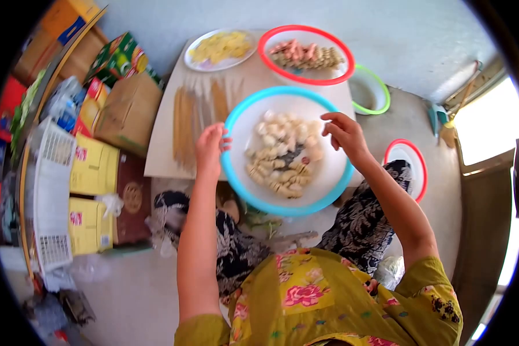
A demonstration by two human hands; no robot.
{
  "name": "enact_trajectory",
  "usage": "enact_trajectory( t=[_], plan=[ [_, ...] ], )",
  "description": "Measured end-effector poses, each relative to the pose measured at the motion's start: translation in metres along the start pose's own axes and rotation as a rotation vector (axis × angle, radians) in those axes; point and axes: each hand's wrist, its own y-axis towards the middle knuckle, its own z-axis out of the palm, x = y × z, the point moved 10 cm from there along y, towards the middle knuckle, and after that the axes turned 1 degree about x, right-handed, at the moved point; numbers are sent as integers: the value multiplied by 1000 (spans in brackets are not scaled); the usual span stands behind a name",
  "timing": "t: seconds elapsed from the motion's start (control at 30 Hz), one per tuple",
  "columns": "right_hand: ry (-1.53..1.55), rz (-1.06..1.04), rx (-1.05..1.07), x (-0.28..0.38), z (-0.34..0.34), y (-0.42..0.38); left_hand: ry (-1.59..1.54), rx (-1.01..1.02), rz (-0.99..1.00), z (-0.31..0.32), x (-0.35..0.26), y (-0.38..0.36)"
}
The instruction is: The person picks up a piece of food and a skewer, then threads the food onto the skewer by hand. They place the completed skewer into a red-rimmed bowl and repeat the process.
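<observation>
Steadying the blue-rimmed basin [288, 211] seems the step in hand: the person's left hand [209, 149] is clamped on its rim while the right hand [347, 137], well apart, hovers at the other side, fingers part-bent; whether they touch or pinch anything, one cannot tell. Pale chunks [279, 179] lie inside the basin, which overlaps the near edge of the table [162, 130]. Any right-hand reach calls for a level rim. Beyond lie thin sticks [183, 130], then a plate [205, 68] and a red-rimmed basin [311, 82]
</observation>
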Motion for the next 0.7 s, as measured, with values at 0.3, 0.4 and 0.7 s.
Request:
enact_trajectory(
  t=[0.3, 0.4, 0.7],
  plan=[
    [126, 67, 23, -14, 20, -32, 620, -280, 53, -82, -20, 41],
    [100, 66, 47, -23, 23, -28, 975, -289, 144, -90, 0, 57],
    [63, 54, 126, -23, 40, -23, 1497, -351, 5, -97, 51, 78]
  ],
)
